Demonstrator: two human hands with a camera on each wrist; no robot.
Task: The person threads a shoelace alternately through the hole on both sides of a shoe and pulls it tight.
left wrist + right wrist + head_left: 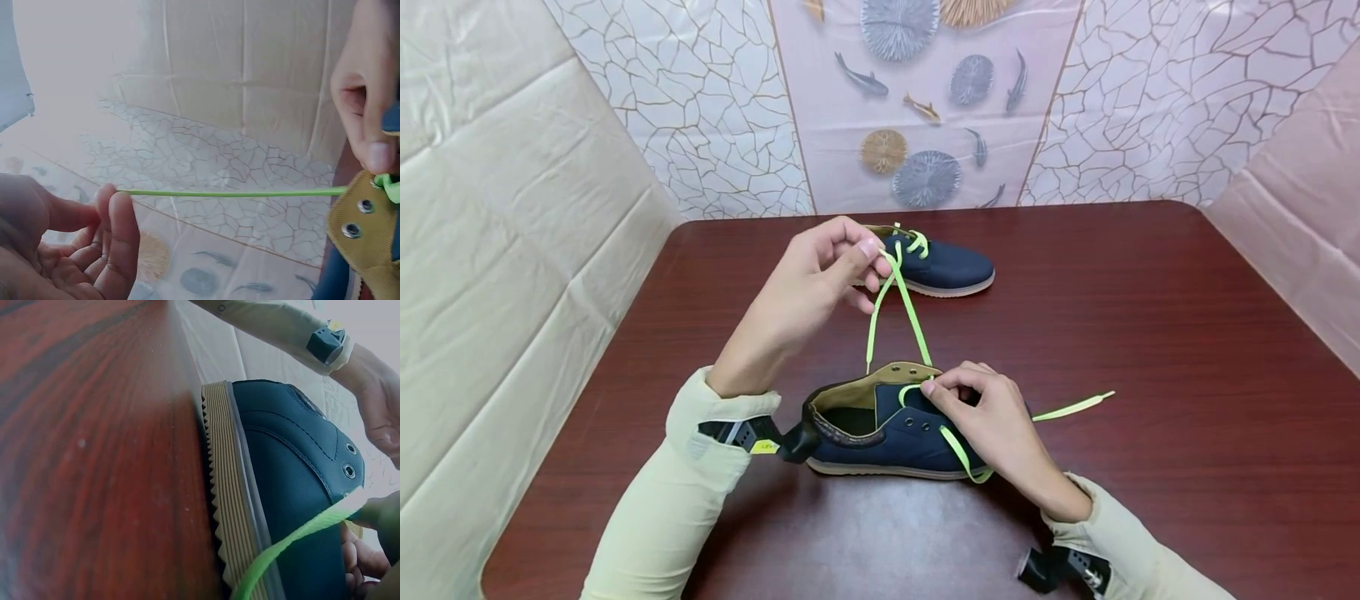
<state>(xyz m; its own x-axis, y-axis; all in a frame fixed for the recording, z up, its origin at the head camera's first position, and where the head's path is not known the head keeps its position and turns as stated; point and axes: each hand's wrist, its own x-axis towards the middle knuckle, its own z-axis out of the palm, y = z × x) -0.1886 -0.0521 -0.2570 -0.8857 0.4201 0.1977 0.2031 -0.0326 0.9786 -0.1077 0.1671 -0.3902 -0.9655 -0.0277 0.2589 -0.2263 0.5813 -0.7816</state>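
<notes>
Right hand (992, 412) pinching at tan-lined far eyelet flap (903, 374) of navy low-cut shoe (865, 450), centred between table's side edges, toe toward right edge. Can't tell if also gripping lace. Left hand (820, 271) higher, pinching flat lime-green lace (913, 321), taut. Looks like pull-through: brace flap, draw steadily, avoid twists. Beyond: second navy shoe (955, 265), near far edge. Glossy red-brown table (1150, 317), rounded far corners; creased cream cloth (512, 225) left, printed pink-and-white backdrop (700, 108) behind.
</notes>
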